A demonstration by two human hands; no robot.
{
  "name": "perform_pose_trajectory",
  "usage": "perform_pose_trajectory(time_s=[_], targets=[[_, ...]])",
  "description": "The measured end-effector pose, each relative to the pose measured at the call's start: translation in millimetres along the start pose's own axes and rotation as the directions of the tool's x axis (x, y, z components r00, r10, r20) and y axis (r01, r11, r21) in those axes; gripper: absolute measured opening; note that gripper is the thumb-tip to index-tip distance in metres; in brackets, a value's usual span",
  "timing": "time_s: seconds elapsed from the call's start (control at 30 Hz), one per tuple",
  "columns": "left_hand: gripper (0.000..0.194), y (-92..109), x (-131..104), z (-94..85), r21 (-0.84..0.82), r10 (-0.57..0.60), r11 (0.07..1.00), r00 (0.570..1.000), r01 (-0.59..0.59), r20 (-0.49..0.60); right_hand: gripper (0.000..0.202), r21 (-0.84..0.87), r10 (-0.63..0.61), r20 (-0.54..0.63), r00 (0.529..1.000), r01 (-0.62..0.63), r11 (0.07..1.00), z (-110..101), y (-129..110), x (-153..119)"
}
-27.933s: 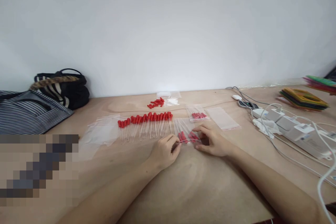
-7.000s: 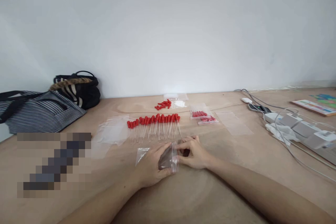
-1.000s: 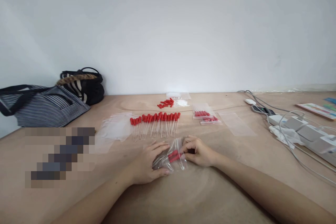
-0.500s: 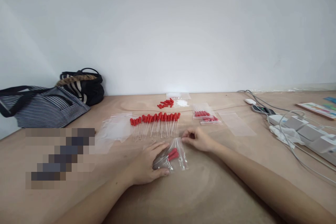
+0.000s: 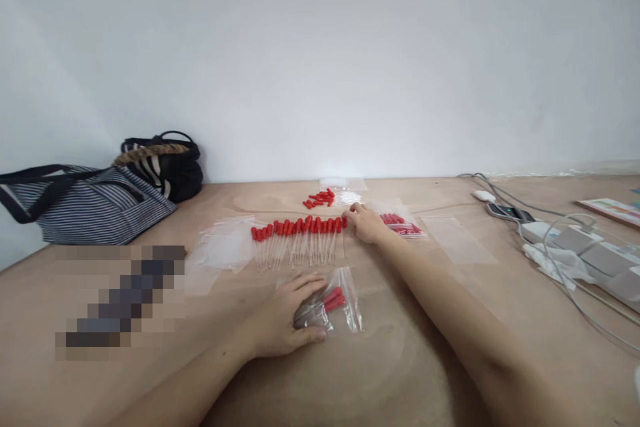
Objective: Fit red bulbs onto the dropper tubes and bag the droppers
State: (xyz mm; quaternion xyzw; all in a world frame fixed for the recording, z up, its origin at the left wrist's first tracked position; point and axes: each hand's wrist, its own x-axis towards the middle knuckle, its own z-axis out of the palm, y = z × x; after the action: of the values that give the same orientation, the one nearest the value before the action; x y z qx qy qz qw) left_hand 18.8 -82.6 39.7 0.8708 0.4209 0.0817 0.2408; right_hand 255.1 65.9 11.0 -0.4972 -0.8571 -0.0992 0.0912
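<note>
My left hand (image 5: 293, 313) lies on the table with thumb and fingers spread around a clear zip bag (image 5: 353, 300), pressing on its left part. Red rubber bulbs (image 5: 334, 299) show inside that bag. Beyond it runs a row of clear droppers (image 5: 300, 247) with red bulbs, laid side by side. At the right end of the row, my right hand (image 5: 365, 222) pinches the red bulb of a dropper (image 5: 345, 221), whose thin tube hangs below the fingers. Just right of this hand are filled bags (image 5: 400, 221) with red bulbs inside.
Loose red bulbs (image 5: 320, 198) lie near the wall. Flat clear bags (image 5: 223, 243) are left of the row, another (image 5: 457, 240) at right. A striped bag (image 5: 100, 207) and black bag (image 5: 175, 170) stand at left; a power strip (image 5: 580, 247) with cables lies at right.
My right hand has moved away from beside the near zip bag, up to the right end of the dropper row, and taken hold of a bulb. My left hand has stayed on the bag.
</note>
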Motion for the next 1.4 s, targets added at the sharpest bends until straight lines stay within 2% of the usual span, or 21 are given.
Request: perform_pose_trajectory(time_s=[0.2, 0.53, 0.63, 0.77, 0.87, 0.97, 1.07, 1.23, 1.4], targets=[[0.066, -2, -1, 2.9, -0.015, -0.003, 1.0, 1.0, 0.003, -0.013, 0.016, -0.1, -0.223, 0.091, 0.971, 0.231, 0.968, -18, 15, -3], [0.068, 3, 0, -2.0, 0.007, -0.031, 0.999, 0.999, 0.031, 0.023, 0.016, -0.225, -0.398, 0.095, 0.912, 0.409, 0.884, -26, 11, -14], [0.067, 3, 1, -1.7, 0.016, -0.028, 0.999, 0.999, 0.027, 0.031, 0.02, -0.272, -0.426, 0.033, 0.904, 0.419, 0.866, -31, 17, -29], [0.067, 0, 0, 0.8, 0.005, -0.01, 1.0, 1.0, 0.01, 0.011, 0.023, -0.323, -0.432, -0.153, 0.889, 0.369, 0.872, -37, 27, -69], [0.068, -2, 1, 1.9, 0.004, -0.008, 1.0, 1.0, 0.008, 0.018, 0.024, -0.342, -0.455, -0.27, 0.849, 0.357, 0.869, -37, 25, -100], [0.067, -4, 2, 2.7, 0.004, -0.007, 1.0, 1.0, 0.007, 0.014, 0.023, -0.37, -0.489, -0.326, 0.81, 0.366, 0.854, -37, 13, -119], [0.068, -5, 3, 3.2, 0.008, -0.005, 1.0, 1.0, 0.005, 0.006, 0.022, -0.381, -0.489, -0.35, 0.799, 0.356, 0.854, -37, 3, -123], [0.068, -3, 2, 1.4, 0.012, -0.022, 1.0, 1.0, 0.021, 0.014, 0.022, -0.351, -0.473, -0.332, 0.816, 0.358, 0.865, -39, -8, -120], [0.068, -2, 3, 1.2, 0.022, -0.036, 0.999, 0.999, 0.035, 0.025, 0.022, -0.236, -0.524, -0.32, 0.79, 0.469, 0.851, -41, -28, -121]])
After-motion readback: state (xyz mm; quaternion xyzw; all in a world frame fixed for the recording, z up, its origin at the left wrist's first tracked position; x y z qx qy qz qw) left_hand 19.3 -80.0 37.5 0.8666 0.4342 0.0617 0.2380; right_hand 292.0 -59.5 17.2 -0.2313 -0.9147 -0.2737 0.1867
